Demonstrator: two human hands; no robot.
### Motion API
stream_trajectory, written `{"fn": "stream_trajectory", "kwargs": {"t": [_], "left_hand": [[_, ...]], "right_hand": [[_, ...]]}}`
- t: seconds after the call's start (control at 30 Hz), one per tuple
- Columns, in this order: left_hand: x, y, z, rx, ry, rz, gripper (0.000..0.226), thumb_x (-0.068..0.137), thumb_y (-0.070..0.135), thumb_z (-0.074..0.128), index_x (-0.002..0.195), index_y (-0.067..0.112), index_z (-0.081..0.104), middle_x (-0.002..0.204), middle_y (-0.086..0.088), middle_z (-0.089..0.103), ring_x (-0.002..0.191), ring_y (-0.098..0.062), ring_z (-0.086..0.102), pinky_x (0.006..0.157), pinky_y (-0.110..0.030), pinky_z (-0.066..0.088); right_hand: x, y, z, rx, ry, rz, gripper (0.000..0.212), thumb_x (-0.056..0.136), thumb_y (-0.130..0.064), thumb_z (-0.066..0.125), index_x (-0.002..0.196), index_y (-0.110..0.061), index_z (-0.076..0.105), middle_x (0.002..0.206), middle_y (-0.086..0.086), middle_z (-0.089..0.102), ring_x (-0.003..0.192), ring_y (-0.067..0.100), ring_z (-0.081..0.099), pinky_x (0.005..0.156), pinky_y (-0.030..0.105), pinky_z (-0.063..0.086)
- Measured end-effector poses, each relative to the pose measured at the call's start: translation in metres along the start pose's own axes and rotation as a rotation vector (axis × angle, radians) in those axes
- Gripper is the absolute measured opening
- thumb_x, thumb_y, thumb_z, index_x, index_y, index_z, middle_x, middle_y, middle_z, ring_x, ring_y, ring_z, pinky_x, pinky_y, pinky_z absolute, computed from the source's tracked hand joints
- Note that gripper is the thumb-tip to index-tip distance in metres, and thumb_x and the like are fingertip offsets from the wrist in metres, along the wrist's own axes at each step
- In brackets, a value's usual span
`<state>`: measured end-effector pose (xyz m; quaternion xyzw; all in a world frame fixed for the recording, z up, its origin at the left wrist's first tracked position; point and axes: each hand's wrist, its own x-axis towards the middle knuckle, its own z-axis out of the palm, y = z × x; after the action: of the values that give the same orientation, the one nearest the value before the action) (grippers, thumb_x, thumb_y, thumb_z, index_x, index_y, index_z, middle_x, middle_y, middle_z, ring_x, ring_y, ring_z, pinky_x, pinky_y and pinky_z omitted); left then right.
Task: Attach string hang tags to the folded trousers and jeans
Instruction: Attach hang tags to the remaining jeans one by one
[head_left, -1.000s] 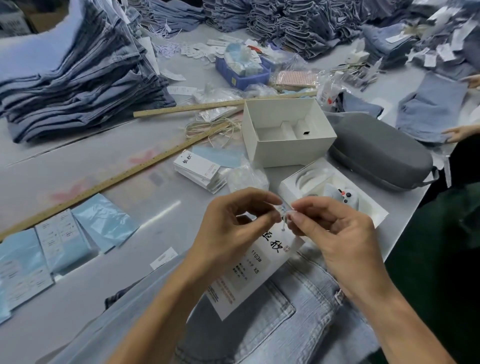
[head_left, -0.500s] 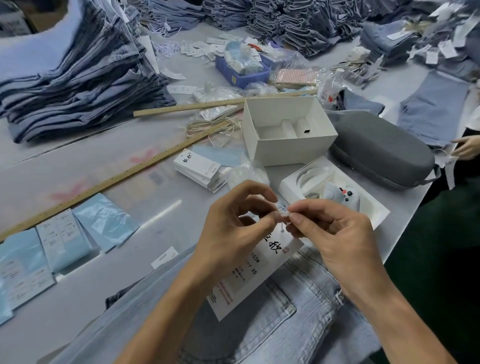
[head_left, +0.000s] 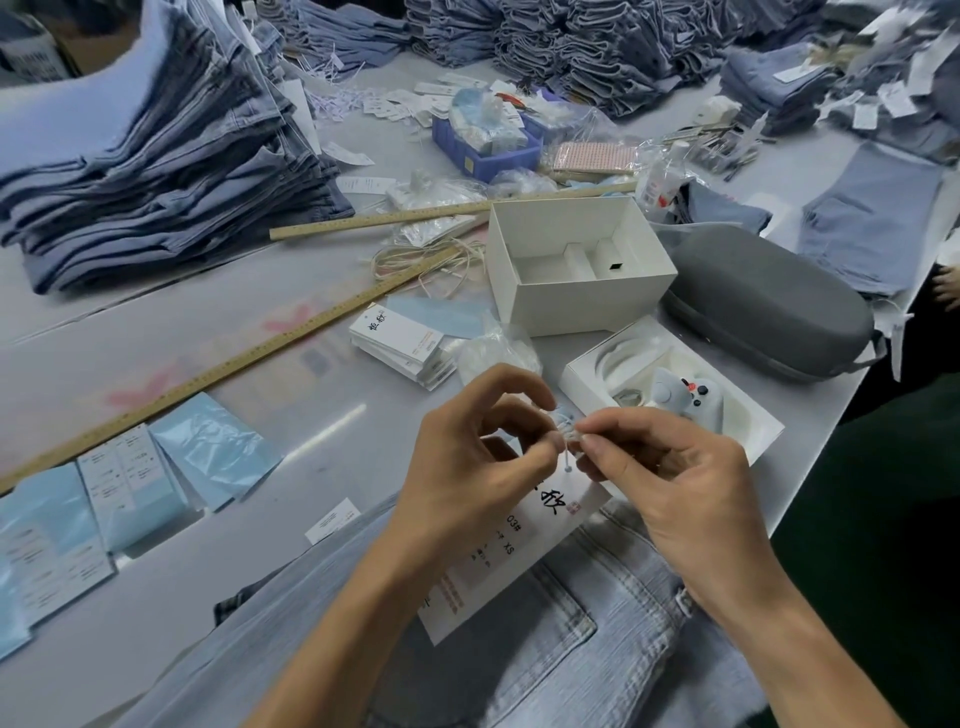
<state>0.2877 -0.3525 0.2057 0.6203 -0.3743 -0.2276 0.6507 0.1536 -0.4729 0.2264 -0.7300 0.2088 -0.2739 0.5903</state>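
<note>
Light blue folded jeans (head_left: 582, 654) lie at the table's near edge, back pocket up. A white hang tag (head_left: 498, 561) with black characters and "XS" rests on them. My left hand (head_left: 467, 467) and my right hand (head_left: 670, 483) meet just above the tag's top end, fingertips pinched together on its thin white string (head_left: 567, 441). A short piece of string hangs down to the tag's hole. A stack of spare white tags (head_left: 400, 343) sits a little beyond my hands.
An open white box (head_left: 576, 270), a white tray holding a small controller (head_left: 675, 395) and a grey zip case (head_left: 769, 301) crowd the right. Two wooden rulers (head_left: 249, 358) cross the table. Blue plastic bags (head_left: 208, 447) lie left. Stacks of folded jeans (head_left: 156, 171) fill the back.
My hands stay pinched on the string over the tag; the fingers have shifted slightly, and the view has tilted a little.
</note>
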Motion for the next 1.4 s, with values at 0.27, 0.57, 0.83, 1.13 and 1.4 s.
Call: {"fn": "stream_trajectory", "kwargs": {"t": [0.27,0.57,0.83,1.13,1.4], "left_hand": [[-0.001,0.0,-0.001,-0.029,0.019,0.006,0.024,0.086,0.004,0.076,0.101,0.019,0.063,0.082,-0.004,0.073,0.067,-0.016,0.067,0.058,-0.03,0.053],[-0.001,-0.003,0.0,-0.043,0.002,0.006,0.025,0.087,0.009,0.078,0.102,0.021,0.062,0.082,-0.003,0.073,0.068,-0.014,0.067,0.058,-0.026,0.051],[-0.001,-0.007,-0.001,0.045,-0.018,0.046,0.021,0.088,0.023,0.081,0.099,0.024,0.064,0.085,0.002,0.073,0.074,-0.016,0.068,0.058,-0.021,0.047],[-0.001,-0.012,-0.007,0.064,-0.071,0.048,0.015,0.086,0.034,0.081,0.091,0.023,0.072,0.087,0.002,0.069,0.075,-0.015,0.059,0.058,-0.025,0.046],[-0.015,0.005,-0.006,0.608,0.048,0.138,0.014,0.088,0.011,0.078,0.092,0.024,0.077,0.089,0.014,0.071,0.075,-0.007,0.063,0.065,-0.024,0.052]], "right_hand": [[0.001,-0.002,-0.001,-0.003,0.001,0.013,0.018,0.084,-0.015,0.076,0.098,-0.026,0.079,0.089,0.005,0.077,0.083,0.022,0.075,0.077,0.022,0.059],[0.0,0.0,-0.001,0.001,-0.017,0.015,0.019,0.085,-0.015,0.075,0.099,-0.028,0.079,0.091,0.004,0.078,0.084,0.022,0.076,0.077,0.022,0.059],[0.0,0.0,-0.002,-0.02,-0.015,0.011,0.019,0.084,-0.014,0.076,0.096,-0.029,0.079,0.09,0.003,0.078,0.083,0.02,0.075,0.078,0.023,0.059],[-0.003,-0.003,0.0,0.052,-0.032,0.008,0.017,0.081,-0.01,0.077,0.093,-0.023,0.079,0.083,0.012,0.077,0.075,0.026,0.074,0.075,0.027,0.061],[-0.005,0.007,0.006,-0.559,-0.06,-0.204,0.018,0.086,-0.012,0.078,0.098,-0.026,0.075,0.088,-0.015,0.073,0.084,0.004,0.07,0.077,0.017,0.055]]}}
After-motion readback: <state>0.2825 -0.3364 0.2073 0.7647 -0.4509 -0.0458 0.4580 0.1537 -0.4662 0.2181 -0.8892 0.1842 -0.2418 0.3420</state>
